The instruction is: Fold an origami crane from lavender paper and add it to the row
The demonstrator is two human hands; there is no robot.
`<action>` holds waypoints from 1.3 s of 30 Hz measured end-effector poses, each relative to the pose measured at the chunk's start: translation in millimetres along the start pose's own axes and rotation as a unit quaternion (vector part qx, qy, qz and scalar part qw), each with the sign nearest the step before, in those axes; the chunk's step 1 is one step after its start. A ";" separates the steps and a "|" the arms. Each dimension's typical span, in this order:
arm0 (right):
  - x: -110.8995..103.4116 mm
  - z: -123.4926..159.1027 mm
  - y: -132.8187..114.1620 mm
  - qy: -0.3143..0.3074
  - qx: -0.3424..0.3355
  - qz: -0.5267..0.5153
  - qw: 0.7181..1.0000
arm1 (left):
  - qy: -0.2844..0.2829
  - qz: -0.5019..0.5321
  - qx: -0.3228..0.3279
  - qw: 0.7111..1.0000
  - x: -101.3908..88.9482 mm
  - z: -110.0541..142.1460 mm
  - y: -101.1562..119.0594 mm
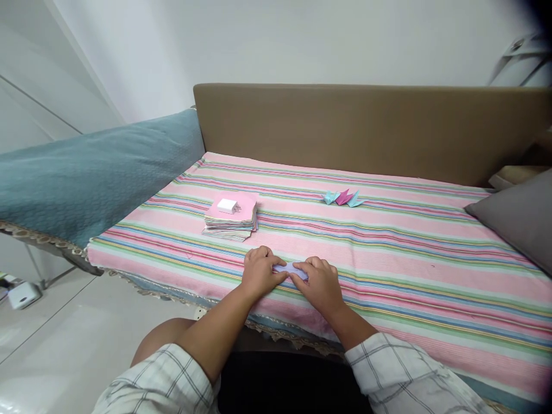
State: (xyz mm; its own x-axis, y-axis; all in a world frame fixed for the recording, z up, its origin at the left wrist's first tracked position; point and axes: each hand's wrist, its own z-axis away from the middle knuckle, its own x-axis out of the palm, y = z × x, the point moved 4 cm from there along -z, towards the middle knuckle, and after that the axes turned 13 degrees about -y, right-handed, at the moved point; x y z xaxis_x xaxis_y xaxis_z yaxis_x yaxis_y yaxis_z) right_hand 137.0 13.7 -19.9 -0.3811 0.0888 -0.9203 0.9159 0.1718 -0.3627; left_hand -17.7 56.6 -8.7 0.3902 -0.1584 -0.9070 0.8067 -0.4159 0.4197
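A small folded piece of lavender origami paper [290, 268] lies low over the striped cloth, between my two hands. My left hand [262, 270] pinches its left end with thumb and fingers. On the opposite end, my right hand [318, 280] grips the paper the same way. Both thumbs point inward at the paper's near edge, and the fingers cover its ends. Beyond my left hand stands a stack of square coloured paper [237, 218], pink on top. A small white box-shaped object [227, 206] rests on that stack.
Folded paper cranes [344, 198], two light blue and one magenta, sit in a row farther back. The striped cloth [388, 230] covers the sofa seat. A brown backrest [345, 126] borders it behind, a blue-covered armrest [107, 167] at left, a grey cushion [521, 218] at right.
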 end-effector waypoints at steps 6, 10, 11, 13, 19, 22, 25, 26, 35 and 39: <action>-1.7 0.7 -0.6 -0.005 0.000 -0.006 1.000 | -0.020 0.008 -0.004 1.000 -2.3 -1.4 -3.5; -2.1 0.2 -1.0 -0.006 0.002 -0.009 1.000 | -0.015 0.031 -0.012 0.999 -5.2 -4.7 -9.5; -1.9 0.0 -0.9 -0.007 0.002 -0.010 1.000 | -0.017 0.034 -0.011 0.999 -5.5 -5.3 -10.4; -1.3 -0.4 -0.3 -0.008 0.003 -0.013 1.000 | -0.025 0.037 -0.009 0.999 -5.8 -4.8 -10.0; -0.6 -0.2 0.5 -0.007 -0.001 -0.015 1.000 | 0.111 -0.013 0.133 0.985 -9.8 16.6 16.5; -0.9 0.6 -0.8 -0.008 -0.006 -0.017 1.000 | 0.078 0.014 0.274 0.959 3.6 24.7 28.3; -3.2 -0.2 0.0 -0.013 -0.007 -0.025 1.000 | 0.041 0.012 0.276 0.960 14.7 22.8 25.2; -4.5 -1.1 1.5 -0.020 -0.009 -0.034 0.999 | 0.029 0.003 0.266 0.964 16.5 21.4 23.5; -15.5 -7.3 29.9 -0.109 -0.077 -0.211 0.968 | -0.030 -0.122 0.284 0.950 13.5 22.8 23.0; -14.6 -5.1 30.5 -0.087 -0.144 -0.199 0.966 | -0.024 -0.133 0.289 0.948 17.9 22.1 19.1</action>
State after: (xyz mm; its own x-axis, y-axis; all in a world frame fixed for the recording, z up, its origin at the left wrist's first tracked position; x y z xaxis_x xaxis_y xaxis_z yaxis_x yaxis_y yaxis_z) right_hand 169.8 22.6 -16.8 -0.6455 -0.2016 -0.7367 0.6193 0.4264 -0.6593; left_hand -5.1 26.0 -17.7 0.1758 -0.0132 -0.9843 0.4905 -0.8658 0.0992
